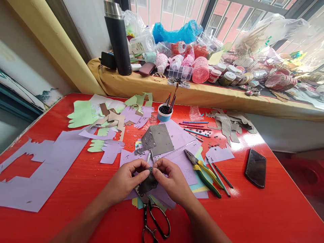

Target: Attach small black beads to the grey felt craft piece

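My left hand (134, 174) and my right hand (169, 175) meet low in the middle of the view. Between their thumbs and fingertips they pinch a small dark grey piece (149, 181), which looks like thin sheet material; its exact kind I cannot make out. Black-handled scissors (156, 219) lie just below it, their blades partly hidden under the piece and my left hand. Beyond my fingertips a dark grey square sheet (163, 139) rests on purple paper (182, 138), with dark crumbs at its left edge.
Pliers (204, 172) with green and yellow handles lie to the right, near thin rods and a phone (255, 168). A small tub (165, 113) holding brushes stands behind. Paper cut-outs (82, 114) spread leftward. Jars, bags and a black flask (117, 42) crowd the sill.
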A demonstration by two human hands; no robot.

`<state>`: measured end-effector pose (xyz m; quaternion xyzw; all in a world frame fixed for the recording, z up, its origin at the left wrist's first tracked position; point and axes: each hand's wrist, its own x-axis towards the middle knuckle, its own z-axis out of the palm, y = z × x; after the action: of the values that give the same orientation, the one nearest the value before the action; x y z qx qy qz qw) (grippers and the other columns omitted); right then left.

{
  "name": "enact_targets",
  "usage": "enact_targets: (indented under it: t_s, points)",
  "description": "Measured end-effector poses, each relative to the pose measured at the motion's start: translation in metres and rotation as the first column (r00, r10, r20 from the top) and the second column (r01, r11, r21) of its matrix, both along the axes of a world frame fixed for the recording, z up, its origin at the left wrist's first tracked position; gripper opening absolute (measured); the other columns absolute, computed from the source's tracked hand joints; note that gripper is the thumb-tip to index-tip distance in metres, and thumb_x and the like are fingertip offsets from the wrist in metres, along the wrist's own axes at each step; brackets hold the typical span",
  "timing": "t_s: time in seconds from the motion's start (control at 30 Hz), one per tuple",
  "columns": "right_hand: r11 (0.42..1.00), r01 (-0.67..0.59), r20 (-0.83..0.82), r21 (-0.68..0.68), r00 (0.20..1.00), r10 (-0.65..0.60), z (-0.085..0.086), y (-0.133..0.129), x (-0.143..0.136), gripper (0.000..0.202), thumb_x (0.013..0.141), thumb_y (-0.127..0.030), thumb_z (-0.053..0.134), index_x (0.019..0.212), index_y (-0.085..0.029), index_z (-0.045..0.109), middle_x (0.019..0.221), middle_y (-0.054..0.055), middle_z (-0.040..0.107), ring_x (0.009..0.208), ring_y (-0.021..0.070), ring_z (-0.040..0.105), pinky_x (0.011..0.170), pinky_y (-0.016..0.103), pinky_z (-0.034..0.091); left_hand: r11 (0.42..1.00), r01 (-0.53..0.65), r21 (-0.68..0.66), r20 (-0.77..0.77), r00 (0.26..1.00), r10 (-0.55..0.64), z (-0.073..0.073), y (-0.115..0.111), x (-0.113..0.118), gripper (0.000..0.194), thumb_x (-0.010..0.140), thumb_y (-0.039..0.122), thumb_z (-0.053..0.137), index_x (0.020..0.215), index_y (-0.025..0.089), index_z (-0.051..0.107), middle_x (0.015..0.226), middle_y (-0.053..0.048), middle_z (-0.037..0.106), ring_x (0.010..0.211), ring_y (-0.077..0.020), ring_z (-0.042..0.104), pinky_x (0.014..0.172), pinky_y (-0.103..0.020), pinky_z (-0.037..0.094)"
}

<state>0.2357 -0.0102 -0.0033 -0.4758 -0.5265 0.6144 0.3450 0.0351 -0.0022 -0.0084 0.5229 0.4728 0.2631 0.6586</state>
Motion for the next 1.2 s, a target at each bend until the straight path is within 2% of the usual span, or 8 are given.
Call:
enact_targets:
  t_s: [0.27,0.47,0.63,0.8,0.93,1.2]
  points:
    - [0.997,-0.058,0.045,0.042,0.997,0.056,-0.001,0.0,0.002,0.016,0.098,-0.035,0.064,0.096,-0.019,0.066,0.084,0.0,0.065,0.078,0.0161,0.058,0.072,0.027,0.045,0.999,-0.009,0.042,-0.086,0.996,0.013,-0.002,-0.001,-0.003,0.032,0.091,0.051,0.065,0.088,0.019,0.065,0.08,-0.001,0.058,0.075,-0.018,0.054,0.066,-0.026,0.047]
    - [0.993,-0.096,0.128,0.064,0.988,0.087,0.003,0.0,0.003,0.016,0.098,-0.033,0.064,0.091,-0.019,0.069,0.084,0.001,0.068,0.079,0.0172,0.06,0.073,0.027,0.045,0.999,0.032,0.022,-0.137,0.99,-0.029,0.007,0.0,-0.005,0.033,0.088,0.052,0.067,0.084,0.02,0.066,0.077,-0.001,0.06,0.073,-0.0182,0.055,0.064,-0.025,0.048]
    - [0.989,-0.142,0.173,0.048,0.976,0.131,0.003,0.0,0.004,0.016,0.098,-0.031,0.063,0.088,-0.02,0.069,0.081,0.0,0.068,0.078,0.0174,0.06,0.07,0.027,0.043,0.997,0.061,-0.043,-0.095,0.993,-0.065,0.012,0.002,-0.008,0.034,0.082,0.054,0.073,0.082,0.02,0.067,0.077,0.0,0.062,0.072,-0.0178,0.056,0.063,-0.026,0.047]
    - [0.988,-0.156,0.119,-0.003,0.981,0.156,0.005,-0.001,0.002,0.017,0.094,-0.032,0.063,0.084,-0.019,0.067,0.075,-0.001,0.063,0.071,0.0158,0.055,0.067,0.027,0.04,0.982,0.097,-0.16,0.005,0.995,-0.098,0.013,0.003,-0.013,0.038,0.081,0.057,0.075,0.085,0.02,0.066,0.075,0.001,0.06,0.067,-0.0159,0.054,0.058,-0.024,0.046]
    - [0.992,-0.126,0.097,0.0,0.987,0.125,0.004,-0.002,-0.002,0.014,0.092,-0.029,0.062,0.082,-0.02,0.064,0.072,-0.002,0.06,0.068,0.0148,0.053,0.064,0.026,0.039,0.985,0.098,-0.139,0.027,0.995,-0.095,0.01,0.004,-0.012,0.037,0.084,0.055,0.075,0.084,0.019,0.067,0.076,0.001,0.059,0.068,-0.0154,0.052,0.059,-0.024,0.045]
    - [0.999,-0.028,0.114,0.028,0.993,0.025,-0.003,0.0,-0.004,0.01,0.089,-0.025,0.062,0.081,-0.019,0.063,0.07,-0.003,0.059,0.067,0.0143,0.051,0.061,0.025,0.04,0.999,0.012,-0.045,-0.061,0.998,-0.015,0.007,0.002,-0.003,0.039,0.084,0.058,0.072,0.087,0.019,0.069,0.082,-0.002,0.067,0.076,-0.0188,0.06,0.068,-0.028,0.051]
